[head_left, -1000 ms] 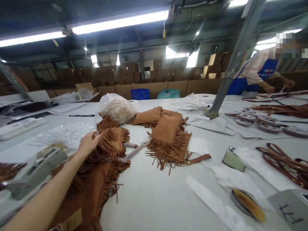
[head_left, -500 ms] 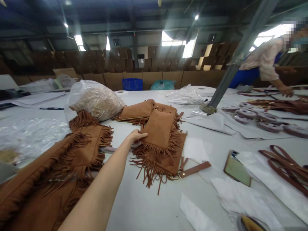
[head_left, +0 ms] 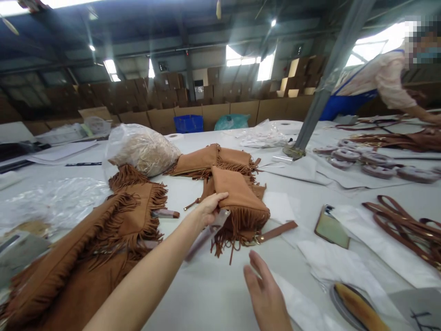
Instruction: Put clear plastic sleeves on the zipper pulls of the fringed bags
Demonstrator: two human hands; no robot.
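Note:
My left hand (head_left: 211,209) grips the near left edge of a brown fringed leather bag (head_left: 237,188), thumb on top. The bag is tilted, its fringe hanging over another fringed bag beneath, which is mostly covered. A strap wrapped in clear plastic (head_left: 206,234) dangles under my left hand. My right hand (head_left: 265,289) is in the air near the table's front, fingers apart and nothing in it. Between the hands and the pillar, a brown strap end (head_left: 278,231) sticks out from the pile. More fringed bags (head_left: 196,161) lie just behind.
Larger fringed brown pieces (head_left: 86,257) cover the left front. A stuffed plastic bag (head_left: 141,147) stands behind them. On the right are a phone (head_left: 331,227), white wrapping sheets (head_left: 354,271), a brush (head_left: 358,303) and coiled straps (head_left: 406,225). A metal pillar (head_left: 320,101) rises near a co-worker (head_left: 375,87).
My left hand has lifted and tilted the top bag off the pile, with a wrapped strap now showing below. My right hand has come into view from the front.

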